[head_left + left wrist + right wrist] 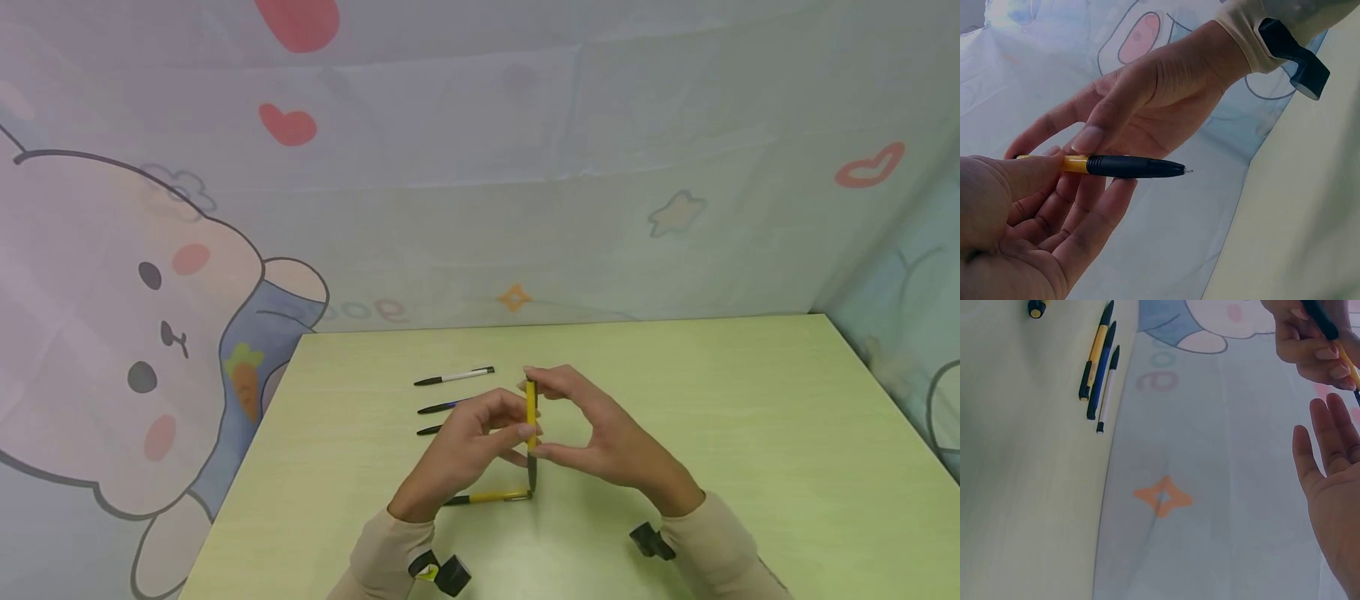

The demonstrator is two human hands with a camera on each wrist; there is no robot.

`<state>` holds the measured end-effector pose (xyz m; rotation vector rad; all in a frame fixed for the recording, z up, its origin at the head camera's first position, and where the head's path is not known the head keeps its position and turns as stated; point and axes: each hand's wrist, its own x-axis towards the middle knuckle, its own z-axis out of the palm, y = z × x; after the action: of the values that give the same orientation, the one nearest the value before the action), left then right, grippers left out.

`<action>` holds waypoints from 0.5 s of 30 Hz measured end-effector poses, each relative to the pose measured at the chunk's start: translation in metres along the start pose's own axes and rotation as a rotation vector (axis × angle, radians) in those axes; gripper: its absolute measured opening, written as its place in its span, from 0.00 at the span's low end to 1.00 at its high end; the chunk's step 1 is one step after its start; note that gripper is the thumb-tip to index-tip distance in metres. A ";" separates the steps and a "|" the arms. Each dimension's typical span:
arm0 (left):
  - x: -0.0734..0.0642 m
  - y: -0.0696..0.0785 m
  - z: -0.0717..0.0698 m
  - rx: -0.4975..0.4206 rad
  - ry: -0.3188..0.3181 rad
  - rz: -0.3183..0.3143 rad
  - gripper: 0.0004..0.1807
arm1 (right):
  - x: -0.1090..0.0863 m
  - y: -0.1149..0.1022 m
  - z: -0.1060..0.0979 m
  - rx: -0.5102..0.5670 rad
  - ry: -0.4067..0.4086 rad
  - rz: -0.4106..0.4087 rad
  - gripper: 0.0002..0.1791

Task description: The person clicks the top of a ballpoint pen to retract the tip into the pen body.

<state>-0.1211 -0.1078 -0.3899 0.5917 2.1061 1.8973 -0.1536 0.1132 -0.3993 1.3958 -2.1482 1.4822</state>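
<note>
Between both hands, a yellow pen with a black grip is held upright above the table, its point down. My left hand pinches the yellow barrel between thumb and fingers. On the other side my right hand has its index finger at the pen's top end and its thumb against the barrel. The left wrist view shows the black grip with a metal tip sticking out. Just below the hands, a second yellow pen lies on the table, partly hidden by the left wrist.
Toward the back of the table lie a white pen, a blue pen and another yellow pen, roughly parallel. The left hand covers part of this row in the head view. A printed cloth hangs behind the table.
</note>
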 end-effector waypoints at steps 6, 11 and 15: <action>0.000 0.001 0.002 -0.023 0.017 -0.007 0.10 | -0.002 0.006 0.004 -0.044 -0.009 -0.004 0.50; -0.001 0.001 0.002 -0.031 0.026 -0.014 0.11 | -0.003 0.005 0.004 -0.057 0.001 0.004 0.50; -0.001 0.002 0.002 -0.048 0.028 0.003 0.09 | -0.004 0.005 0.003 -0.040 -0.001 0.020 0.51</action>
<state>-0.1193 -0.1062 -0.3886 0.5614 2.0711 1.9631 -0.1539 0.1133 -0.4063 1.3656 -2.1863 1.4375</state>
